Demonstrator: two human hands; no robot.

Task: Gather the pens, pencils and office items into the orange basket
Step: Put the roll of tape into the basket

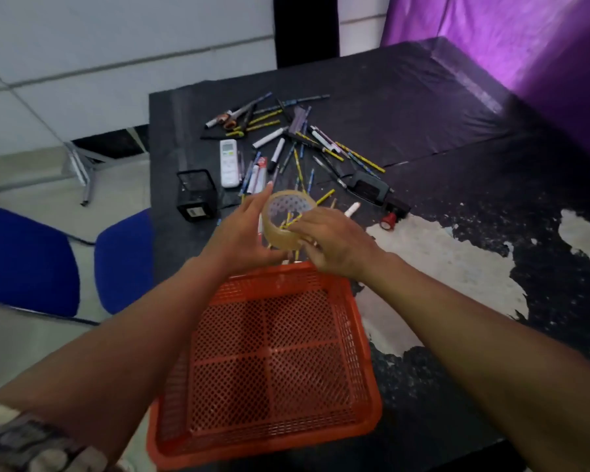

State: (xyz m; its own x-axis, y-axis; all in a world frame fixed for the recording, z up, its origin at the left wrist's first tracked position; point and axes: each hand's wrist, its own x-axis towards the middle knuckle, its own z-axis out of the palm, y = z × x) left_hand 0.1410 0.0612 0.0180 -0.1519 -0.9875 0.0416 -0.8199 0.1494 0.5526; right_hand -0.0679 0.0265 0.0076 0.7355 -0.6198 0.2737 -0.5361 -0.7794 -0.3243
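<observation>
The orange mesh basket sits on the table right in front of me with nothing in it. Just above its far rim is a roll of clear packing tape, between both hands. My right hand grips the roll's right rim with curled fingers. My left hand lies against the roll's left side with its fingers straight. Yellow pencils show through the roll's hole. Several pens, pencils and markers are scattered beyond the hands, and orange-handled scissors lie at the far left.
A black mesh pen cup stands left of the hands, with a white remote behind it. A black stapler-like tool and a small red item lie to the right. Blue chairs stand on the left, and purple cloth hangs at the back right.
</observation>
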